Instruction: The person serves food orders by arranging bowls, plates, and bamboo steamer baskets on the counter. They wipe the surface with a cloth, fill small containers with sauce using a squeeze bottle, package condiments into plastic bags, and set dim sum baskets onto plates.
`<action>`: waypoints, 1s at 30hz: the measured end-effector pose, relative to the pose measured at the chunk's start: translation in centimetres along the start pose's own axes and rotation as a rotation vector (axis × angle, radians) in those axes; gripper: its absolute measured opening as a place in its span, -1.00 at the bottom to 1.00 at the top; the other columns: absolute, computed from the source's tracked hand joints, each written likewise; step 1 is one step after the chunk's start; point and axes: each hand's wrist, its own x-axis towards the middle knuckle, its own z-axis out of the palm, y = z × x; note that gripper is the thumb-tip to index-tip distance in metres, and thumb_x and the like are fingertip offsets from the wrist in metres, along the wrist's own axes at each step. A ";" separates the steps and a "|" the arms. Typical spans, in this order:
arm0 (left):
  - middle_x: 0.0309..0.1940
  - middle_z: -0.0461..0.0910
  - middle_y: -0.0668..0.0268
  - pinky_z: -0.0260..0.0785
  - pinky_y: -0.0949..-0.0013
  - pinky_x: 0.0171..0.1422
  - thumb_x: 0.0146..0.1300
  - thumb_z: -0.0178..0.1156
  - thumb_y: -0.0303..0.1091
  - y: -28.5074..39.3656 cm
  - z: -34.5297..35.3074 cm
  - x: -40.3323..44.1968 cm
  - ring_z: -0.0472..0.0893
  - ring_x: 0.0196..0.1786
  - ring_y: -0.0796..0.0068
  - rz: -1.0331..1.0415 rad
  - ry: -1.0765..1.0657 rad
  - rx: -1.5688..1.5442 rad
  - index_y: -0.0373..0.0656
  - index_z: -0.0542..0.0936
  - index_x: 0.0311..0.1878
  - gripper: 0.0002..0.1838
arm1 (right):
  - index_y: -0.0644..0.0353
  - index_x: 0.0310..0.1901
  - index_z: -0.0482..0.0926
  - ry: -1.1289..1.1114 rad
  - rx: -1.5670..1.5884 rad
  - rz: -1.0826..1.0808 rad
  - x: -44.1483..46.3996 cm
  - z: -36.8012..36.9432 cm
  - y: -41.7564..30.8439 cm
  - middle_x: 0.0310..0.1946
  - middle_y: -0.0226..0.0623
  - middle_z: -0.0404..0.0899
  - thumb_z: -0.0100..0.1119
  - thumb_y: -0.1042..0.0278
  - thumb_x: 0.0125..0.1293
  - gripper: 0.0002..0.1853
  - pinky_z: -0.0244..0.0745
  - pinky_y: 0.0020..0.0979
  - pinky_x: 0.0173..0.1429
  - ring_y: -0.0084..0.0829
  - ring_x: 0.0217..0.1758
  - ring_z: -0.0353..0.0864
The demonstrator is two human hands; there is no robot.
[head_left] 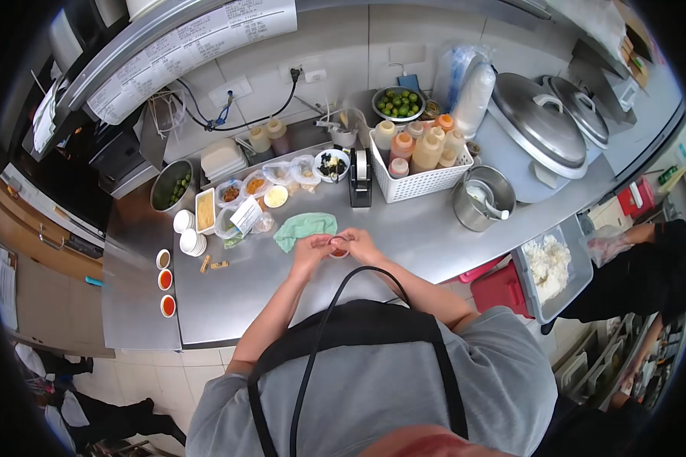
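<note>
Close work at the metal surface (240, 297)

On this surface stands a white basket (427, 183) with sauce bottles (428, 148), and just to its right a metal pot (476, 218). A green cloth (306, 227) lies crumpled, just beyond the hands. The left hand (311, 250) and the right hand (360, 244) come together in front of the person. On both, the fingers are bent inward and gathered close, with the tips very near each other. Whether they pinch something thin, I cannot tell. The small cup (340, 254) with reddish content is directly at the fingers, partly covered by them; whether it is held or only touched, I cannot say.
</note>
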 end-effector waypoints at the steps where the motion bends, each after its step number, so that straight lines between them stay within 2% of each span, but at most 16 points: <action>1: -0.34 0.58 0.26 0.37 0.54 -0.27 -0.04 0.22 -0.48 -0.1 -0.1 0.1 0.56 -0.33 0.53 0.003 0.000 -0.001 -0.30 0.50 -0.19 -0.72 | 0.36 -0.28 0.48 -0.006 -0.021 0.005 -0.1 0.0 -0.2 -0.42 -0.26 0.55 0.20 0.36 0.07 -0.75 0.43 -0.54 -0.28 -0.53 -0.37 0.52; 6: -0.34 0.57 0.24 0.39 0.52 -0.26 -0.06 0.24 -0.47 -0.1 -0.5 0.0 0.56 -0.33 0.52 -0.058 0.024 -0.053 -0.31 0.51 -0.19 -0.70 | 0.35 -0.26 0.49 -0.092 0.033 0.002 0.3 -0.1 -0.9 -0.41 -0.28 0.56 0.23 0.27 0.05 -0.68 0.43 -0.54 -0.26 -0.54 -0.37 0.53; 8: -0.34 0.57 0.25 0.39 0.52 -0.26 -0.06 0.24 -0.47 0.0 -1.0 -0.4 0.56 -0.33 0.51 -0.084 0.050 -0.080 -0.31 0.50 -0.18 -0.69 | 0.32 -0.22 0.49 -0.200 -0.275 -0.082 0.8 -1.3 -1.8 -0.36 -0.26 0.56 0.25 0.20 0.04 -0.63 0.42 -0.48 -0.17 -0.46 -0.29 0.53; 10: -0.36 0.58 0.22 0.38 0.53 -0.38 -0.09 0.25 -0.47 -0.5 -2.0 -0.8 0.56 -0.37 0.52 -0.126 0.111 -0.096 -0.33 0.53 -0.21 -0.69 | 0.28 -0.16 0.49 0.067 -0.659 -0.579 2.6 -4.8 -3.9 -0.22 -0.17 0.51 0.32 0.16 -0.07 -0.53 0.36 -0.33 -0.07 -0.28 -0.12 0.47; 11: -0.36 0.58 0.22 0.38 0.53 -0.38 -0.09 0.25 -0.47 -1.3 -3.0 -0.9 0.56 -0.37 0.52 -0.118 0.135 -0.109 -0.33 0.53 -0.21 -0.69 | 0.26 -0.13 0.48 0.137 -0.728 -0.493 2.5 -6.8 -9.5 -0.16 -0.10 0.45 0.34 0.15 -0.12 -0.49 0.30 -0.25 0.02 -0.17 -0.03 0.39; 12: -0.36 0.58 0.23 0.38 0.53 -0.40 -0.10 0.26 -0.46 -2.2 -4.3 -1.1 0.55 -0.39 0.54 -0.150 0.193 0.026 -0.32 0.55 -0.23 -0.70 | 0.23 -0.12 0.47 0.244 -0.901 -0.700 6.1 -12.0 -10.6 -0.17 -0.08 0.44 0.34 0.22 -0.16 -0.49 0.30 -0.23 0.01 -0.14 -0.07 0.41; 13: -0.36 0.58 0.25 0.37 0.53 -0.42 -0.10 0.26 -0.45 -3.1 -5.5 -1.4 0.55 -0.41 0.55 -0.188 0.247 0.162 -0.31 0.56 -0.25 -0.72 | 0.22 -0.10 0.45 0.531 -1.048 -0.631 6.6 -15.6 -14.8 -0.15 -0.06 0.44 0.32 0.29 -0.18 -0.48 0.31 -0.23 -0.01 -0.10 -0.07 0.40; 15: -0.35 0.57 0.22 0.37 0.48 -0.40 -0.11 0.27 -0.42 -5.2 -7.5 -2.0 0.55 -0.39 0.51 -0.197 0.289 0.200 -0.32 0.57 -0.26 -0.71 | 0.13 0.02 0.38 0.932 -1.270 -1.148 6.8 -23.5 -21.2 -0.02 -0.07 0.38 0.28 0.22 -0.11 -0.43 0.29 -0.18 0.00 -0.07 -0.04 0.37; 16: -0.33 0.56 0.19 0.38 0.44 -0.37 -0.11 0.28 -0.39 -6.5 -8.4 -2.2 0.54 -0.38 0.46 -0.208 0.313 0.250 -0.33 0.57 -0.27 -0.70 | -0.03 0.14 0.27 1.317 -1.527 -0.766 6.5 -25.6 -23.0 0.08 -0.08 0.28 0.24 0.11 -0.05 -0.35 0.27 -0.11 0.02 0.00 0.02 0.32; 17: -0.33 0.56 0.19 0.38 0.44 -0.37 -0.11 0.28 -0.39 -8.1 -9.4 -2.3 0.54 -0.38 0.46 -0.208 0.319 0.246 -0.33 0.57 -0.27 -0.70 | -0.17 0.23 0.13 1.351 -1.569 -0.569 6.5 -28.1 -24.4 0.17 -0.10 0.16 0.19 0.04 -0.01 -0.28 0.26 -0.03 0.01 0.08 0.08 0.23; 18: -0.32 0.55 0.15 0.37 0.39 -0.30 -0.11 0.28 -0.34 -9.9 -10.3 -2.1 0.53 -0.32 0.39 -0.102 0.364 0.408 -0.34 0.56 -0.24 -0.65 | -0.11 0.14 0.30 1.411 -1.654 -0.505 6.4 -29.2 -25.2 0.04 -0.07 0.35 0.21 0.08 -0.03 -0.38 0.33 -0.13 -0.03 -0.02 0.02 0.36; 19: -0.32 0.54 0.12 0.37 0.35 -0.24 -0.12 0.29 -0.30 -10.7 -10.7 -2.0 0.52 -0.25 0.33 0.005 0.405 0.570 -0.35 0.54 -0.20 -0.60 | -0.11 0.14 0.30 1.411 -1.654 -0.510 6.8 -31.2 -25.8 0.04 -0.07 0.35 0.21 0.08 -0.03 -0.38 0.33 -0.13 -0.03 -0.02 0.02 0.36; 21: -0.29 0.52 0.09 0.34 0.32 -0.17 -0.12 0.29 -0.27 -8.1 -9.6 -3.7 0.49 -0.20 0.28 0.090 0.510 0.588 -0.32 0.53 -0.17 -0.57 | -0.01 -0.03 0.48 1.041 -1.381 -0.295 8.0 -34.7 -26.8 -0.23 -0.09 0.53 0.24 0.15 -0.05 -0.53 0.39 -0.23 -0.09 -0.15 -0.14 0.51; 24: -0.17 0.45 0.10 0.30 0.32 -0.07 -0.13 0.31 -0.26 -6.6 -9.8 -4.7 0.44 -0.11 0.27 0.132 0.601 0.535 -0.25 0.52 -0.12 -0.54 | 0.07 -0.23 0.58 1.028 -1.432 -0.315 6.8 -33.3 -29.7 -0.43 -0.12 0.58 0.26 0.21 -0.09 -0.68 0.42 -0.29 -0.15 -0.21 -0.28 0.57; 27: -0.10 0.41 0.16 0.27 0.35 -0.03 -0.11 0.31 -0.29 -5.2 -10.1 -5.6 0.42 -0.08 0.32 0.084 0.582 0.441 -0.20 0.53 -0.10 -0.56 | 0.10 -0.26 0.58 0.861 -1.396 -0.127 8.3 -35.9 -31.7 -0.36 -0.11 0.57 0.26 0.21 -0.10 -0.69 0.41 -0.25 -0.13 -0.17 -0.24 0.56; 30: -0.11 0.42 0.17 0.25 0.35 0.00 -0.10 0.30 -0.30 -4.4 -10.1 -6.1 0.41 -0.07 0.31 0.098 0.568 0.415 -0.18 0.53 -0.09 -0.57 | 0.11 -0.31 0.59 0.994 -1.291 -0.167 7.8 -35.1 -33.1 -0.39 -0.12 0.57 0.21 0.19 -0.06 -0.74 0.40 -0.26 -0.14 -0.18 -0.25 0.56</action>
